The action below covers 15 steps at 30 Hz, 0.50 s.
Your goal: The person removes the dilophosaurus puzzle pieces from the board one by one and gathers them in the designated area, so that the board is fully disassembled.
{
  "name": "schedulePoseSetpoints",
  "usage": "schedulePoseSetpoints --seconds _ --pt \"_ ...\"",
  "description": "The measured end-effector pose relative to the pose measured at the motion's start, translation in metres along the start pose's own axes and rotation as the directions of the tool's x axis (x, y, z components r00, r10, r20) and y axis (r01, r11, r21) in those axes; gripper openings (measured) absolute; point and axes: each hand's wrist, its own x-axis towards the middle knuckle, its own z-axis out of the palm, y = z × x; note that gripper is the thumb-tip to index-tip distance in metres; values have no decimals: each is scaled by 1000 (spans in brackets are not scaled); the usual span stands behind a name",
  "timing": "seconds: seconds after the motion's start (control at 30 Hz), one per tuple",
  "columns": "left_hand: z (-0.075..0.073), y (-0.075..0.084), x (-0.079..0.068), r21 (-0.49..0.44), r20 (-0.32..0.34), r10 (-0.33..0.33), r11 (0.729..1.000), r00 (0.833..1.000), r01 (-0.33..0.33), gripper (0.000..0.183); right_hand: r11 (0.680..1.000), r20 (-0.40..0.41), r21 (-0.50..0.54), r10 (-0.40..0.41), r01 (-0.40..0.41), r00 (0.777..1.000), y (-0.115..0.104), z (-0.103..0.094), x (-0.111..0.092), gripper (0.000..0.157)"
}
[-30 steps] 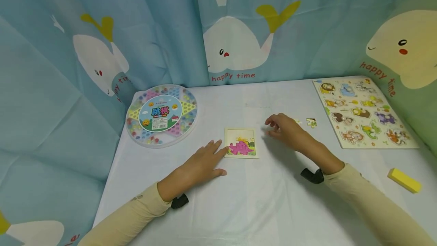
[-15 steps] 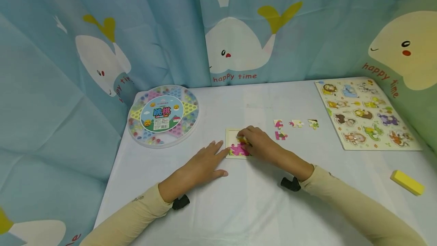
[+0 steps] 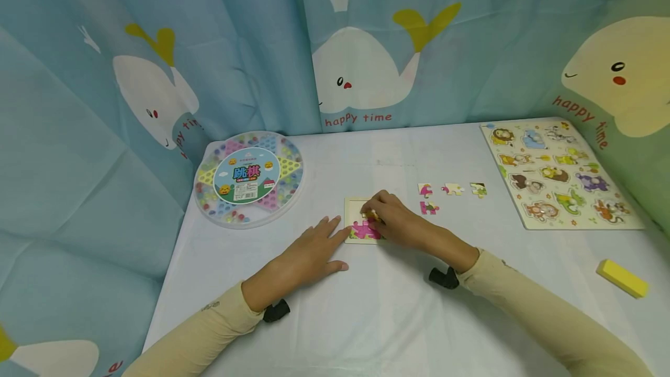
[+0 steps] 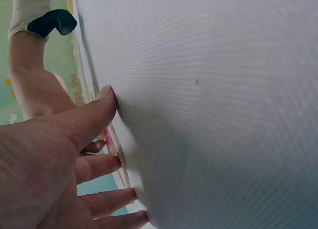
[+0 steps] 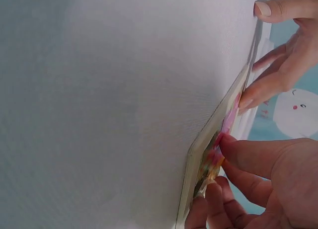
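Observation:
A small square jigsaw tray [image 3: 353, 206] with a pink dinosaur picture, partly filled with pieces, lies mid-table in the head view. My left hand [image 3: 306, 253] rests beside it with fingers spread, a fingertip touching the tray's left edge. Over the tray's right half is my right hand [image 3: 400, 221], thumb and fingers pinching a yellowish puzzle piece [image 3: 370, 214] at the picture. In the right wrist view, my right thumb [image 5: 248, 152] lies against the pink part, and the curled fingers partly hide the piece. Several loose puzzle pieces [image 3: 452, 189] lie right of the tray.
A round Chinese checkers set [image 3: 282, 199] sits at the back left. At the back right is an animal peg puzzle board [image 3: 534, 176], with a yellow block [image 3: 622, 278] in front of it. A whale-print curtain [image 3: 251, 63] hangs behind the white table [image 3: 366, 319].
My right hand has moved left from beside the loose pieces onto the tray, uncovering those pieces. Over the last half second it has stayed there. The left hand stays in place.

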Motion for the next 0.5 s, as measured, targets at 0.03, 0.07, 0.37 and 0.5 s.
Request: schedulePoseSetpoints --seconds 0.03,0.07,0.37,0.5 --pt "0 0 0 0 -1 -1 1000 1000 1 75 1000 1 2 2 -2 1000 0 0 0 29" --pt "0 0 0 0 -1 -1 1000 1000 1 75 1000 -2 5 1 -1 1000 1 0 0 29" --pt "0 0 0 -6 4 -6 1000 1000 6 74 999 -56 -5 -51 51 997 4 1 -2 32" --pt "1 0 0 -6 8 -8 1000 1000 8 74 997 -94 -53 -60 55 994 2 1 -3 34"
